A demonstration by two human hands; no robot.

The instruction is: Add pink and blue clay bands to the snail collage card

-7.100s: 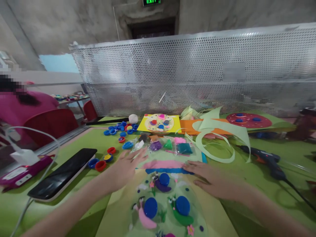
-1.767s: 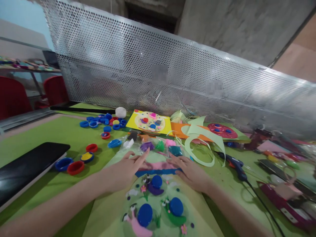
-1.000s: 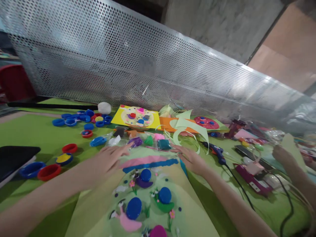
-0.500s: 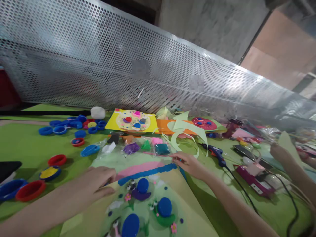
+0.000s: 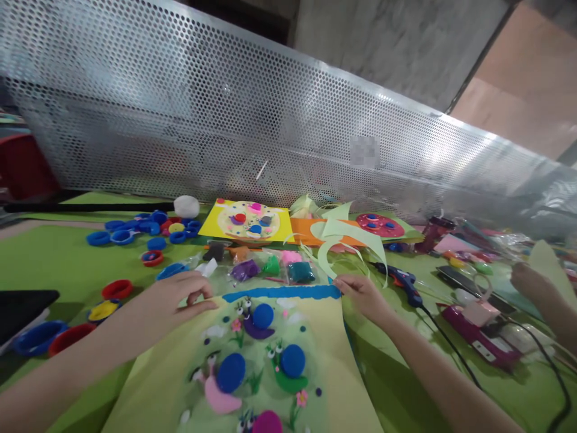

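A pale yellow craft sheet (image 5: 327, 337) lies before me, with a wavy blue strip (image 5: 279, 293) along its top edge. It bears clay snails with blue lids for shells: a purple snail (image 5: 258, 328), a green snail (image 5: 288, 379) and a pink snail (image 5: 220, 394). Partly cut off below is a snail with a magenta shell (image 5: 267, 423). My left hand (image 5: 187, 294) is curled at the upper left corner, thumb along the sheet, other fingertips partly hidden. At the upper right corner, my right hand (image 5: 363, 294) pinches the sheet at the strip's end.
Bagged clay (image 5: 300, 272) and paper scraps (image 5: 347, 234) lie beyond the sheet. Blue and red lids (image 5: 117, 289) are scattered left. A glue gun (image 5: 403, 282), its cord and a magenta power strip (image 5: 482, 343) are right. Another person's hand (image 5: 527, 282) holds paper. A perforated metal panel (image 5: 270, 120) stands behind.
The sheet's top edge has come up and straightened, covering the pink band behind it. My right hand has closed on the corner. The view has shifted slightly left.
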